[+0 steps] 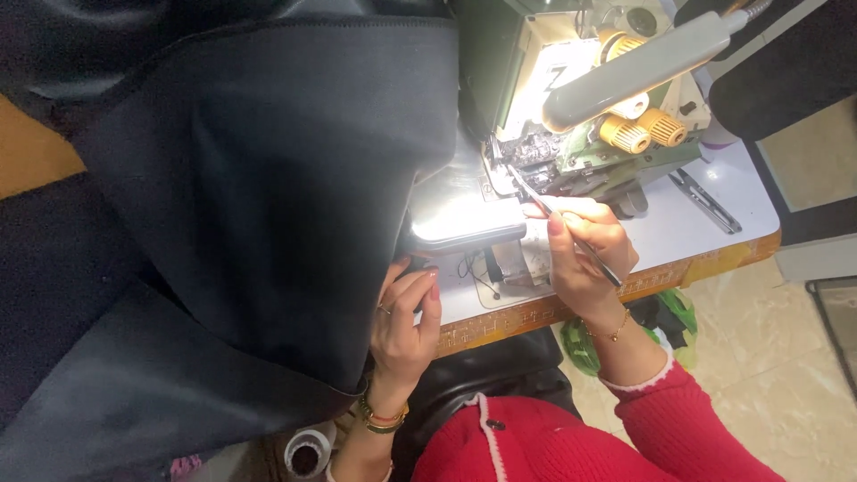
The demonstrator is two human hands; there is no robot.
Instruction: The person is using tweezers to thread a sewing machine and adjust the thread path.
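— What's nearest the camera?

— A red sleeve (pixel 687 419) with a pale trim, at the bottom edge. Just above it the left hand (pixel 403 326), bangles at the wrist, its fingers (pixel 427 299) curled together on the edge of the black fabric (pixel 259 196), right at the front edge of the surface (pixel 678 228).

— Much room there?

— Little on that side. The fabric hangs in a broad sheet over the surface's left part and falls past its wooden front edge, covering everything to the left. To the right the white surface lies bare as far as its rounded corner, with tiled floor (pixel 786 375) beyond.

— And the other hand?

— The right hand (pixel 585 254) is over the surface, a thin bracelet at the wrist. Its fingers are pressed together, pinching slim tweezers (pixel 558 219) whose tips point up and left into the needle area of the sewing machine (pixel 589 107).

— How does the fabric look?

— Smooth, dark, slightly glossy, with a stitched hem along its top edge.

— Anything holding things?

— A white cup-like container (pixel 308 451) beside the person's lap; I cannot tell what is in it. Farther back, yellow tension knobs (pixel 643 129) on the lit machine, a grey lamp arm (pixel 638 62) across it.
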